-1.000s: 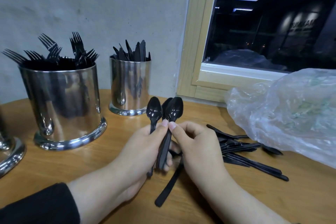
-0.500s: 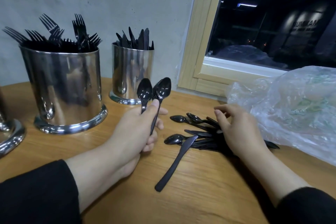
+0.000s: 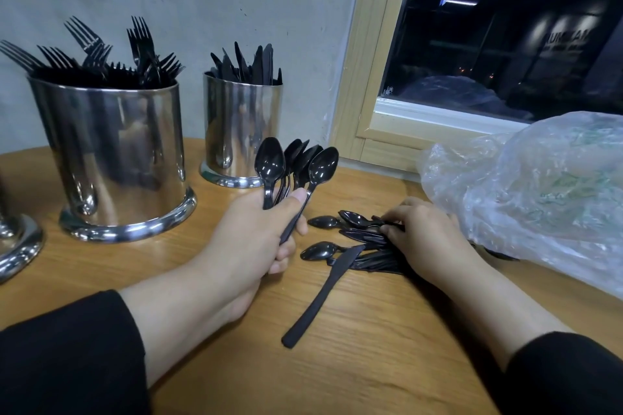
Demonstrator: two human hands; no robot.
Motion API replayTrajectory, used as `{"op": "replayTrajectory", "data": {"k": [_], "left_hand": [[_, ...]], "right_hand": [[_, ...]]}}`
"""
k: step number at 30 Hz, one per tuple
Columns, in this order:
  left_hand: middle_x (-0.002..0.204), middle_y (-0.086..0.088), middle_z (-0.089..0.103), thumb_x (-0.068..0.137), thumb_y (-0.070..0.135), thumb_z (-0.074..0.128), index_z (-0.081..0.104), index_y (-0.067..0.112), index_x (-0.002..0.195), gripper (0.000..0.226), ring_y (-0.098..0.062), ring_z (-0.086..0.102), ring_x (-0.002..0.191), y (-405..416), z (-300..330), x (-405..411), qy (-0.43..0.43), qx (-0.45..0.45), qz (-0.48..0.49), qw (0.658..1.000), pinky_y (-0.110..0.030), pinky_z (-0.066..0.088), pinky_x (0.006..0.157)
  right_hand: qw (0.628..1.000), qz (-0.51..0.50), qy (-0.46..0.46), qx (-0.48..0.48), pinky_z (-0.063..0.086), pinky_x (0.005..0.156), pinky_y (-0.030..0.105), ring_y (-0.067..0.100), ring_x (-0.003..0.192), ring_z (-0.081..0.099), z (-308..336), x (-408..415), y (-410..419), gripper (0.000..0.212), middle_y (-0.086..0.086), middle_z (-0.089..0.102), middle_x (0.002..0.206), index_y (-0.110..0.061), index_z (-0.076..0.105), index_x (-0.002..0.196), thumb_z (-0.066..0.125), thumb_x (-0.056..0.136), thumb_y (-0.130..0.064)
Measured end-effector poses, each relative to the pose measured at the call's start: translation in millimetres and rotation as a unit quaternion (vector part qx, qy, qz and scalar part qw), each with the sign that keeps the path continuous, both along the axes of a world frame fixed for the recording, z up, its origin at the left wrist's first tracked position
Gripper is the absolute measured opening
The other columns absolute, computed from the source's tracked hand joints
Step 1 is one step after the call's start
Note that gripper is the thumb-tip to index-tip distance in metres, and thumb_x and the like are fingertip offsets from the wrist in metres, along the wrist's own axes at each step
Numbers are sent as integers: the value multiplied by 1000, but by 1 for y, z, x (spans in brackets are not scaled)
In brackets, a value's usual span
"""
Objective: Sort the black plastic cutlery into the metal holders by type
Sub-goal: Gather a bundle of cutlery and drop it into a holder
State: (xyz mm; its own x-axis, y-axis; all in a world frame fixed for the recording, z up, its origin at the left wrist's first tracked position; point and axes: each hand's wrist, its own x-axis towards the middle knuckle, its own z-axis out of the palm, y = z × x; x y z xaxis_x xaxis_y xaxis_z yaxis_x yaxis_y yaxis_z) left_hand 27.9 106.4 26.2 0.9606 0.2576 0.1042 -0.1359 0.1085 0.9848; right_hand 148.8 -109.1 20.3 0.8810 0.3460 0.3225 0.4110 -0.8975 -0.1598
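Bunch of black spoons (image 3: 296, 162) fanned upright, handles clenched in left hand (image 3: 249, 239) grip, mid-desk. Right hand (image 3: 424, 236) fingers curled onto loose cutlery pile (image 3: 350, 239) lying flat toward desk's right edge; actual pinch cannot tell. One knife (image 3: 320, 293) lies at pile's near side. Fork holder (image 3: 114, 158) and knife holder (image 3: 241, 128) near desk's (image 3: 371, 364) far edge. Third holder (image 3: 15, 246) cut off at left edge. Plastic bag (image 3: 539, 189) at right edge.

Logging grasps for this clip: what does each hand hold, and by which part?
The left hand grips a bunch of spoons by their handles, bowls up. The right hand rests on the loose cutlery pile; whether it pinches a piece cannot be told.
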Motion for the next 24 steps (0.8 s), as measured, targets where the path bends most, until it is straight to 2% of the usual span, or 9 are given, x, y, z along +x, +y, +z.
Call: {"op": "replayTrajectory", "data": {"k": [3, 5, 8, 11, 13, 16, 18, 20, 24], "left_hand": [[75, -4, 59, 101, 32, 62, 58, 11, 97, 22, -10, 38, 49, 1, 0, 0, -5, 3, 3, 1000, -23, 30, 42], [76, -4, 57, 101, 33, 61, 56, 11, 96, 23, -10, 38, 49, 1, -1, 1, -7, -1, 3, 1000, -23, 30, 41], [74, -2, 52, 101, 35, 62, 59, 6, 102, 29, -10, 36, 50, 2, -2, 2, -7, -13, 8, 1000, -22, 29, 41], [66, 4, 48, 99, 37, 63, 61, -2, 114, 41, -9, 35, 49, 2, -3, 2, -12, -18, 10, 1000, -23, 28, 42], [65, 5, 45, 99, 36, 64, 62, -3, 107, 41, -9, 35, 50, 2, -2, 2, -16, -21, 7, 1000, -23, 28, 43], [66, 2, 38, 98, 36, 65, 53, 12, 92, 28, -12, 32, 53, 1, -1, 0, -26, -28, 0, 999, -25, 27, 44], [67, 3, 35, 99, 37, 65, 48, 17, 94, 27, -12, 31, 53, 1, -1, 0, -26, -44, -1, 999, -25, 26, 45], [64, 5, 35, 98, 39, 65, 51, 15, 97, 27, -11, 31, 52, 0, -1, 2, -23, -65, 6, 998, -24, 26, 43], [62, 4, 39, 94, 38, 69, 60, -6, 111, 48, -10, 32, 50, -2, -2, 5, -31, -93, 3, 995, -22, 26, 41]], "right_hand": [[999, 12, -20, 26, 26, 83, 35, 15, 98, 51, -1, 1, -1, 15, -15, 50, 93, -29, 73, 107, 61, 99, -33], [997, 26, -48, 58, 34, 81, 36, 14, 88, 52, 0, -1, 0, 11, -16, 49, 85, -27, 74, 100, 64, 97, -32], [986, 47, -84, 137, 38, 73, 29, 16, 84, 59, 7, -5, 2, 11, -12, 59, 84, -20, 74, 97, 67, 95, -28], [967, 61, -80, 235, 41, 64, 26, 8, 75, 60, 16, -15, 8, 14, -12, 64, 76, -22, 71, 99, 62, 99, -32], [955, 80, -76, 275, 38, 56, 17, 2, 65, 55, 19, -23, 15, 15, -15, 58, 64, -28, 67, 94, 56, 101, -35], [943, 102, -55, 311, 31, 52, 20, 6, 57, 44, 14, -36, 33, 31, -12, 47, 55, -18, 62, 84, 47, 105, -34], [938, 120, -26, 323, 33, 55, 20, 5, 59, 45, 10, -49, 49, 30, -11, 47, 59, -14, 63, 88, 46, 106, -30], [929, 142, -3, 343, 37, 61, 13, 0, 67, 53, 7, -62, 64, 20, -16, 55, 66, -21, 68, 99, 49, 105, -26], [915, 175, 42, 362, 42, 73, 13, -3, 78, 59, 0, -83, 84, 15, -19, 64, 79, -26, 70, 111, 60, 100, -25]]}}
